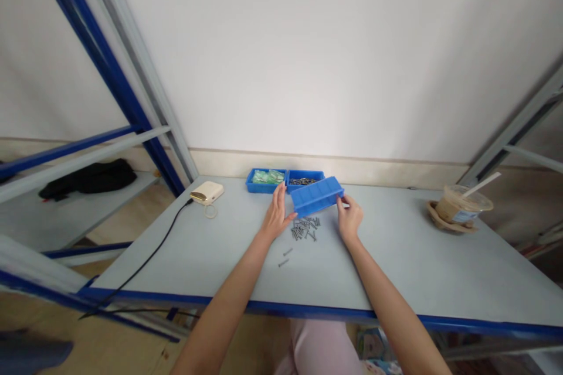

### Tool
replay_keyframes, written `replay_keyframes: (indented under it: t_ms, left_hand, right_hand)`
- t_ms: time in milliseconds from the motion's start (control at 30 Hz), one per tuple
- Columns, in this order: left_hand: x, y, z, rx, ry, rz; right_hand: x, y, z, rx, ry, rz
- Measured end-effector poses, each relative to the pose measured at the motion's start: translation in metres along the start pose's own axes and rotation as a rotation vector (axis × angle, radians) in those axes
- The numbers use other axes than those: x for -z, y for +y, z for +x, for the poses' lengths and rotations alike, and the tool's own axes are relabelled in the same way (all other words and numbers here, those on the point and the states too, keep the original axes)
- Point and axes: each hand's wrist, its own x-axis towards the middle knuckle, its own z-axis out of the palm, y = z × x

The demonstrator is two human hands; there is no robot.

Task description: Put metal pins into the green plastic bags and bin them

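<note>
I hold a blue plastic bin tipped over above the table, its underside facing me. My left hand grips its left end and my right hand grips its right end. Just below the bin lies a pile of several dark screws on the grey tabletop. Two stray screws lie nearer to me.
Two more blue bins stand at the back, one with green packets, one with dark screws. A cream device with a black cable lies left. An iced drink cup with a straw stands at right. Blue shelf frames flank the table.
</note>
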Motion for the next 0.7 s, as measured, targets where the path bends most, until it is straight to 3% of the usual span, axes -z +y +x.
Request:
replay_keyframes:
  t_ms: [67, 167, 233, 333, 400, 500, 700]
  left_hand:
    - [0.009, 0.002, 0.002, 0.069, -0.010, 0.005]
    - [0.033, 0.019, -0.007, 0.303, -0.057, 0.070]
    - [0.048, 0.041, -0.026, 0.382, -0.198, 0.113]
    - [0.056, 0.079, -0.066, 0.327, -0.331, 0.226]
    - [0.048, 0.097, -0.089, 0.355, -0.347, 0.325]
    - [0.027, 0.101, -0.099, 0.413, -0.336, 0.413]
    - [0.004, 0.070, -0.069, 0.448, -0.380, 0.388]
  right_hand:
    - [0.017, 0.006, 0.013, 0.029, 0.100, -0.108]
    - [0.049, 0.024, 0.039, -0.006, 0.193, -0.290]
    - [0.071, 0.039, 0.059, -0.036, 0.154, -0.402]
    - [0.091, 0.058, 0.085, -0.089, -0.043, -0.510]
    - [0.093, 0.066, 0.098, -0.135, -0.194, -0.543]
    - [0.083, 0.071, 0.110, -0.170, -0.314, -0.527]
    - [0.056, 0.076, 0.122, -0.195, -0.366, -0.469]
